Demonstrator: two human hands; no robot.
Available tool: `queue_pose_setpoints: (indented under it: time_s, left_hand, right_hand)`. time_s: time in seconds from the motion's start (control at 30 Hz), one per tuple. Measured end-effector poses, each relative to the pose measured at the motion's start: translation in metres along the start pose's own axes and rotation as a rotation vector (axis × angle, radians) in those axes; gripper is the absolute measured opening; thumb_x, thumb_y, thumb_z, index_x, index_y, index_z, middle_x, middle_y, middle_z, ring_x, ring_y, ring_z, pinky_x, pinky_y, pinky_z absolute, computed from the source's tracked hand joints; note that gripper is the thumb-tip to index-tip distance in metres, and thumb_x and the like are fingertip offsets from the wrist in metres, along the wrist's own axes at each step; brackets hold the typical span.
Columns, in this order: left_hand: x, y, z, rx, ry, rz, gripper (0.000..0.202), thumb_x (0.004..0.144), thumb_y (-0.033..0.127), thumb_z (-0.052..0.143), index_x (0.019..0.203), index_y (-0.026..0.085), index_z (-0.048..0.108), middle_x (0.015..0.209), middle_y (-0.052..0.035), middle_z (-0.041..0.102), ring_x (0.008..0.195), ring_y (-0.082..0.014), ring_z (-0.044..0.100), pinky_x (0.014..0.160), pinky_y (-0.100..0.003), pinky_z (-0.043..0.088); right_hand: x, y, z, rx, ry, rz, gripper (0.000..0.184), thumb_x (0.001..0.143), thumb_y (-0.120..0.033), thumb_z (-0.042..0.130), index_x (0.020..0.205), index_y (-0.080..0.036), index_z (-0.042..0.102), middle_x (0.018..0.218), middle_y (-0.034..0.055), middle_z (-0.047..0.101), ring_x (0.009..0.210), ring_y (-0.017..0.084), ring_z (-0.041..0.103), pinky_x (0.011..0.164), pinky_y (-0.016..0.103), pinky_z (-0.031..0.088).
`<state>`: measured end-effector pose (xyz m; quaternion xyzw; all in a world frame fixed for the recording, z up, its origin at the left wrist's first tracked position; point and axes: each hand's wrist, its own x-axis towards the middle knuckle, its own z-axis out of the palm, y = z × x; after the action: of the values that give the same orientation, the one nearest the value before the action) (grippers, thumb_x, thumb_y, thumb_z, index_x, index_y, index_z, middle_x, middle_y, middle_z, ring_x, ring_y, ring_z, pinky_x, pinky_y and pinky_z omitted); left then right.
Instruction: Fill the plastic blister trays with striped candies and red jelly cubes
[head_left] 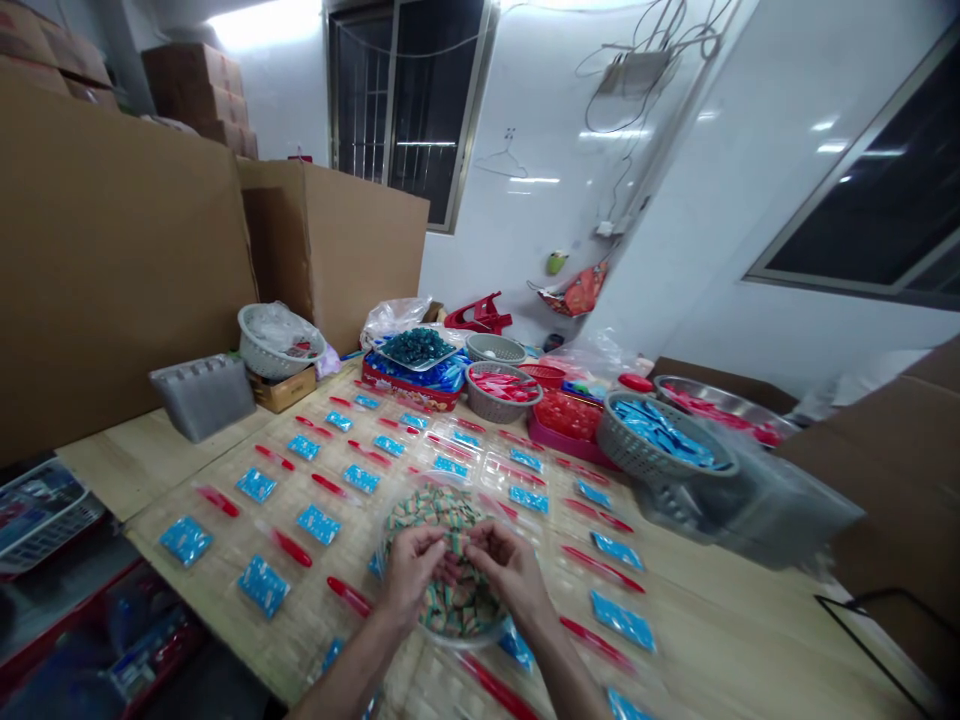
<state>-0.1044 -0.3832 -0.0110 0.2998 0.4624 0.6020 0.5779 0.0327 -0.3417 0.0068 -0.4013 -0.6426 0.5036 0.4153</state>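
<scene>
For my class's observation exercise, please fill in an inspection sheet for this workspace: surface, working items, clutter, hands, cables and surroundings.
Surface: pale wooden tabletop, bare wood showing at right.
Working items: clear round tub of green-and-tan striped pieces; rows of blue packets and slender red items, clear plastic trays beneath some.
Clutter: grey basket of blue items at right; white basket holding plastic bags at far left.
Hands: left hand and right hand meet over the tub, fingertips pinching a small striped piece.
Cables: loose, tangled wires high on the wall.
Surroundings: large cardboard boxes, dark windows, white wall.
</scene>
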Motion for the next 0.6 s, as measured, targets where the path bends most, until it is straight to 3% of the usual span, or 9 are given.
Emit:
queue_pose_setpoints:
  time_s: [0.13,0.23,0.4,0.5,0.6]
  left_hand:
    - [0.004,-0.003,-0.004,0.103,-0.064,-0.042,0.021,0.062,0.033,0.065,0.071,0.016,0.056,0.048,0.0019,0.061,0.039,-0.0135,0.057,0.039,-0.021,0.043]
    - [0.007,0.001,-0.009,0.196,-0.173,-0.073,0.020,0.063,0.033,0.063,0.072,0.016,0.057,0.048,0.0019,0.060,0.041,-0.0147,0.058,0.040,-0.023,0.044]
    - [0.006,0.012,-0.014,0.342,-0.309,-0.030,0.017,0.070,0.029,0.052,0.073,0.015,0.062,0.054,0.0010,0.058,0.045,-0.0142,0.058,0.044,-0.024,0.045]
    - [0.003,0.016,-0.017,0.505,-0.318,0.129,0.014,0.068,0.020,0.054,0.076,0.015,0.064,0.062,-0.0004,0.061,0.053,-0.0143,0.059,0.049,-0.023,0.045]
    - [-0.002,0.015,-0.018,0.722,-0.244,0.313,0.019,0.063,0.010,0.053,0.077,0.015,0.065,0.064,-0.0011,0.061,0.059,-0.0153,0.059,0.052,-0.022,0.042]
  right_hand:
    - [0.004,-0.028,-0.016,-0.259,-0.306,-0.057,0.005,0.070,-0.017,0.061,0.071,-0.018,0.056,0.066,-0.0025,0.053,0.063,0.013,0.048,0.058,0.023,0.038]
    - [0.005,-0.038,-0.019,-0.417,-0.421,-0.058,0.011,0.067,-0.007,0.054,0.069,-0.018,0.054,0.065,-0.0036,0.052,0.064,0.012,0.047,0.058,0.021,0.035]
    - [0.004,-0.027,-0.010,-0.477,-0.363,-0.094,0.012,0.068,-0.006,0.051,0.071,-0.018,0.054,0.065,-0.0036,0.052,0.063,0.012,0.046,0.058,0.021,0.033]
    - [0.000,-0.014,-0.004,-0.432,-0.290,-0.115,0.010,0.070,-0.009,0.051,0.073,-0.018,0.055,0.066,-0.0030,0.052,0.063,0.012,0.047,0.058,0.022,0.035]
    - [-0.002,-0.006,-0.001,-0.426,-0.229,-0.146,0.011,0.069,-0.009,0.052,0.074,-0.018,0.057,0.068,-0.0016,0.054,0.065,0.014,0.049,0.061,0.023,0.036]
